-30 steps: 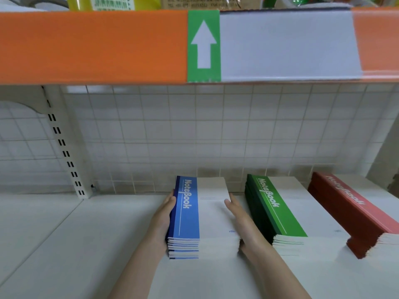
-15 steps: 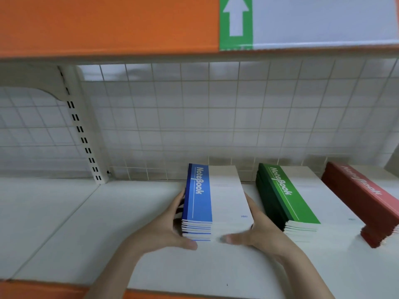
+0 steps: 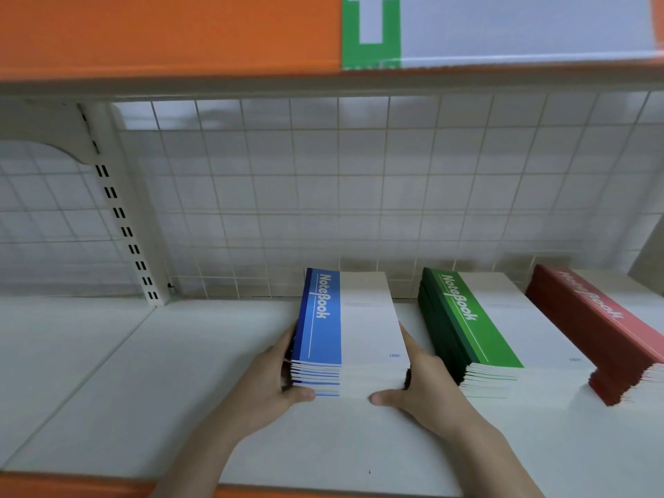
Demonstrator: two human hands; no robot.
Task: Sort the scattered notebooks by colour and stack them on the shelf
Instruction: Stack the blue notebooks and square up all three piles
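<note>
A stack of blue-spined notebooks (image 3: 354,328) lies on the white shelf (image 3: 151,382), near its middle. My left hand (image 3: 273,379) grips the stack's left side, thumb across the near edge. My right hand (image 3: 416,386) grips the right side, its thumb also on the near edge. To the right lies a stack of green-spined notebooks (image 3: 478,321), and beyond it a red-spined stack (image 3: 603,325), partly cut off by the frame edge.
A white wire grid (image 3: 323,195) backs the shelf. A slotted upright with a bracket (image 3: 122,224) stands at the left. The orange upper shelf edge (image 3: 161,34) with a green arrow label (image 3: 370,30) hangs overhead. The shelf's orange front lip (image 3: 54,485) runs below.
My hands slid from the sides of the blue stack toward its near corners, thumbs wrapping over the front edge. The view dropped lower and pulled back a little.
</note>
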